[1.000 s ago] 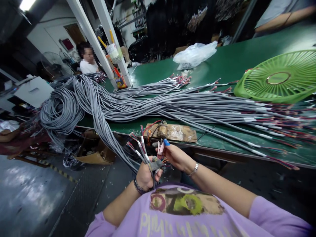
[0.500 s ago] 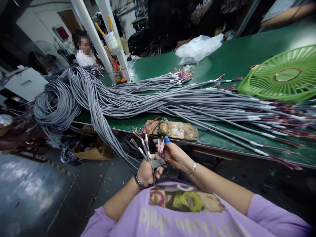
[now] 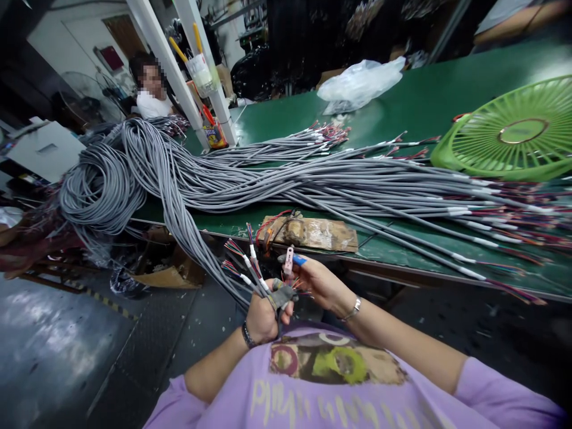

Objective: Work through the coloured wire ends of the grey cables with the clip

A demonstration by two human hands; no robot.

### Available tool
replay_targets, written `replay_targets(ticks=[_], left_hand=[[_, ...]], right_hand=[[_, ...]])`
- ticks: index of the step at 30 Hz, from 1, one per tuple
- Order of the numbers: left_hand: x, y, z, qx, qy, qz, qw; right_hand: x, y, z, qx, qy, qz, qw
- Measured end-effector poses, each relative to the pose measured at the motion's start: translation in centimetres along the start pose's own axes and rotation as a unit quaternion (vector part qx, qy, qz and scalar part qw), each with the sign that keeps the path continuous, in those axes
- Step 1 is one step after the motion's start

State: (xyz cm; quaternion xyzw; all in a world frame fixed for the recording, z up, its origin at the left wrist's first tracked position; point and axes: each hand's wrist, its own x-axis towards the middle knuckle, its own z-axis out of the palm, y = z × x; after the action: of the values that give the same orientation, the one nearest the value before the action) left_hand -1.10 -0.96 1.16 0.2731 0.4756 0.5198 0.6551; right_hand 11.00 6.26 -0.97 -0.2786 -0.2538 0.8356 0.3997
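Grey cables [image 3: 199,256], head view: gripping a bunch in the left hand [image 3: 263,317] beside the green table [image 3: 429,107], pinching a pink clip [image 3: 289,260] in the right hand [image 3: 320,283], apparently working the bared wire ends [image 3: 235,246], likely needing a steady left grip next.

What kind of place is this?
Probably a workshop or small factory. A big heap of grey cables lies on a long green workbench, and the person's left hand holds cable ends with thin coloured wires poking out.
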Motion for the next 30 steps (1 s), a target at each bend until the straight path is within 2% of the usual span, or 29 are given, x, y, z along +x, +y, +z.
replay_targets(ticks=[3,6,9,13,16,25,30], left_hand=[[0.2,0.1,0.4,-0.004,0.009,0.001,1.000],[0.3,0.1,0.6,-0.006,0.017,0.004,1.000],[0.3,-0.1,0.6,-0.009,0.031,0.006,0.999],[0.4,-0.3,0.5,-0.005,0.032,0.005,0.999],[0.5,-0.5,0.4,-0.009,0.034,0.005,0.999],[0.6,-0.8,0.2,-0.011,0.033,-0.004,0.999],[0.0,-0.6,0.2,0.006,0.029,0.002,1.000]], right_hand=[[0.0,0.2,0.2,-0.052,0.030,-0.038,0.997],[0.1,0.4,0.3,-0.128,0.091,-0.112,0.981],[0.4,0.7,0.3,-0.125,0.119,-0.142,0.975],[1.0,0.8,0.5,-0.030,0.051,-0.070,0.996],[1.3,0.7,0.5,0.036,0.024,-0.016,0.999],[1.5,0.8,0.3,0.080,0.039,0.001,0.996],[0.8,0.5,0.0,0.081,-0.007,0.033,0.996]])
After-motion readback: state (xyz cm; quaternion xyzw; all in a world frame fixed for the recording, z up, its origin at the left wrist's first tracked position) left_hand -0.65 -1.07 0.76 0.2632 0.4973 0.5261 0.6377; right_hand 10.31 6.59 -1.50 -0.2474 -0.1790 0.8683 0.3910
